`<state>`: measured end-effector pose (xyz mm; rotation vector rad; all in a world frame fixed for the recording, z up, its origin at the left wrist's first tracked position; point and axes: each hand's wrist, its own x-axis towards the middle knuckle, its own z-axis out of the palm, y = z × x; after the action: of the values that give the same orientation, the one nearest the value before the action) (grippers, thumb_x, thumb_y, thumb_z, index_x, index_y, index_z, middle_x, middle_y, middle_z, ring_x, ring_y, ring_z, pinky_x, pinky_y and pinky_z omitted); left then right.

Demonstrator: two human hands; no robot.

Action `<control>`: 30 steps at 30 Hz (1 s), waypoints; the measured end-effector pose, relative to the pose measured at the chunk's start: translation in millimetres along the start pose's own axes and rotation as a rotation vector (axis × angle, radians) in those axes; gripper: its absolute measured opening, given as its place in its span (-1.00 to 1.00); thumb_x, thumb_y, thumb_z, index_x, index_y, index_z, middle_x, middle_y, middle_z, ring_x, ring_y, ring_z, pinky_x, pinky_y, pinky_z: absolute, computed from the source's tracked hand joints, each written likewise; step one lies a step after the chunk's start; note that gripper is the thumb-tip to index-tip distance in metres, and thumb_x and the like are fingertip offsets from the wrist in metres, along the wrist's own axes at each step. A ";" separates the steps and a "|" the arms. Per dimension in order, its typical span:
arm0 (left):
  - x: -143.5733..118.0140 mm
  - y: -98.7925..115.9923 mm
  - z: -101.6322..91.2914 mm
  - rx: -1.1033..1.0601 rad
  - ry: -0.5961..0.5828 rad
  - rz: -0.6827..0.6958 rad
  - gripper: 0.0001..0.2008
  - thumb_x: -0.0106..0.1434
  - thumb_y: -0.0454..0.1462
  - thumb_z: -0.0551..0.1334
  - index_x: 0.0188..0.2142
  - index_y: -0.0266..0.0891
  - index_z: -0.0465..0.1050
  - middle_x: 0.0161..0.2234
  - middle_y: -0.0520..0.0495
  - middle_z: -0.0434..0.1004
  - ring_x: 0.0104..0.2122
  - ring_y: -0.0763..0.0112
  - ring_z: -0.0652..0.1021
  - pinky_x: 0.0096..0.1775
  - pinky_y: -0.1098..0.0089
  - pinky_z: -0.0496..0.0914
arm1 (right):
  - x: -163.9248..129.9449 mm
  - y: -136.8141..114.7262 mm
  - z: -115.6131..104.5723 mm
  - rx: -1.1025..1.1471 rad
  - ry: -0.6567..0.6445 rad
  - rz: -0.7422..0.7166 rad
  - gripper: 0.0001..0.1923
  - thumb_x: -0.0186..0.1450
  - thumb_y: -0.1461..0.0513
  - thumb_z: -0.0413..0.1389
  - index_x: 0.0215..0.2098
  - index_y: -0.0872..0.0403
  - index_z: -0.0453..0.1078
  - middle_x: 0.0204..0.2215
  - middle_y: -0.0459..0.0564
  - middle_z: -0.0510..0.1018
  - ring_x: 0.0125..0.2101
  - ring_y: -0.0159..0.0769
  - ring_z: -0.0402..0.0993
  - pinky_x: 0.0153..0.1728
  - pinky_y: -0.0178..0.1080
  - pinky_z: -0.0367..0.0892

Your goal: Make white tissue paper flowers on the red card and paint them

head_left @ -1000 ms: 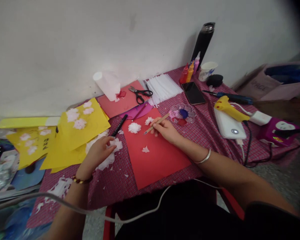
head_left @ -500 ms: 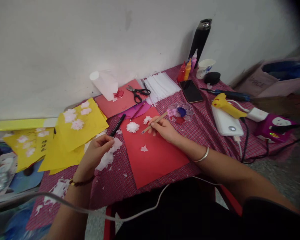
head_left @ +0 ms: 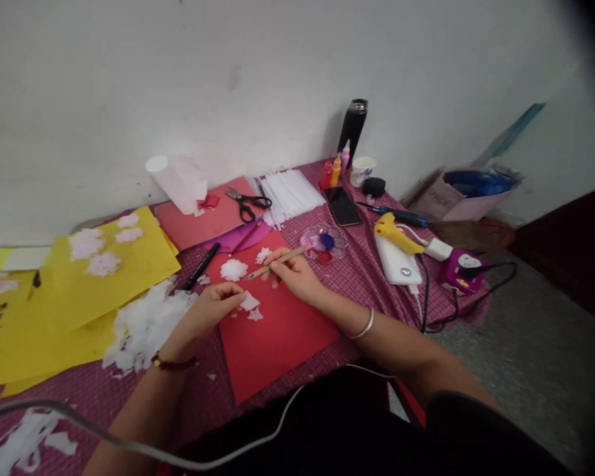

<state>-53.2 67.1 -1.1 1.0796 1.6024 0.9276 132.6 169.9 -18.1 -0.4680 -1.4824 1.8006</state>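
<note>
Head view: the paintbrush [head_left: 274, 264] lies at a shallow slant, its long axis running from lower left to upper right. The tip points left toward the white paper flower [head_left: 233, 269] and stops just short of it; the handle end points toward the paint palette [head_left: 324, 242]. The brush is held just above the red sheet [head_left: 272, 324] spread on the checked tablecloth [head_left: 357, 271].

The right hand [head_left: 292, 274] is closed around the brush at mid-shaft, fingers curled in a pencil grip, heel of the hand resting on the red sheet. The left hand [head_left: 213, 309] sits at the sheet's left edge, fingers drawn together in a pinch on a small white paper piece [head_left: 250, 302]. A second scrap lies just beside that piece on the sheet. The two hands are near each other but not touching.

To the left of the left hand lies a heap of white paper scraps [head_left: 143, 327], partly over yellow sheets [head_left: 64, 291]. A black marker [head_left: 201, 266] lies beside the red sheet's upper left corner. Scissors [head_left: 245, 201] rest on a further red sheet near the wall.
</note>
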 end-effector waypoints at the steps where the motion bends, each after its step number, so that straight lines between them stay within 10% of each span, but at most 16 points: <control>1: -1.1 -0.9 -0.2 0.033 -0.010 0.013 -0.79 0.00 -0.13 0.36 -0.56 -0.23 0.49 -0.65 0.08 0.38 -0.64 0.51 0.31 -0.55 0.47 0.17 | 0.2 0.3 -0.1 0.001 0.001 0.000 -0.72 0.28 0.01 0.12 -0.28 0.06 0.31 -0.50 -0.12 0.54 -0.64 -0.49 0.36 -0.58 -0.38 0.28; 8: 0.3 -1.2 3.2 -0.190 0.250 0.068 -0.76 -0.05 -0.20 0.32 -0.67 -0.22 0.32 -0.67 0.13 0.24 -0.65 0.58 0.21 -0.59 0.51 0.07 | -1.5 1.0 3.1 0.027 -0.004 0.029 -0.67 0.24 -0.04 0.15 -0.29 0.05 0.31 -0.52 -0.11 0.55 -0.64 -0.47 0.36 -0.58 -0.35 0.30; 22: -7.3 -4.7 27.1 -0.300 0.121 0.088 -0.70 0.00 -0.25 0.33 -0.65 -0.19 0.19 -0.75 0.20 0.15 -0.73 0.63 0.15 -0.65 0.54 0.02 | -11.5 2.2 17.4 -0.252 -0.098 0.083 -0.77 0.23 0.10 0.17 -0.40 0.06 0.26 -0.55 -0.20 0.27 -0.55 -0.47 0.17 -0.53 -0.36 0.11; 30: -10.8 -2.6 35.7 -0.386 0.055 0.087 -0.74 0.01 -0.20 0.39 -0.34 -0.19 0.39 -0.50 0.09 0.47 -0.56 0.51 0.44 -0.53 0.50 0.30 | -10.3 1.6 15.2 -0.212 -0.103 0.086 -0.83 0.17 0.21 0.18 -0.41 0.06 0.24 -0.53 -0.21 0.29 -0.53 -0.45 0.16 -0.49 -0.36 0.12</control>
<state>-17.7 58.8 -9.3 0.8626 1.3537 1.2734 128.4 151.9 -17.4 -0.5585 -1.7591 1.7642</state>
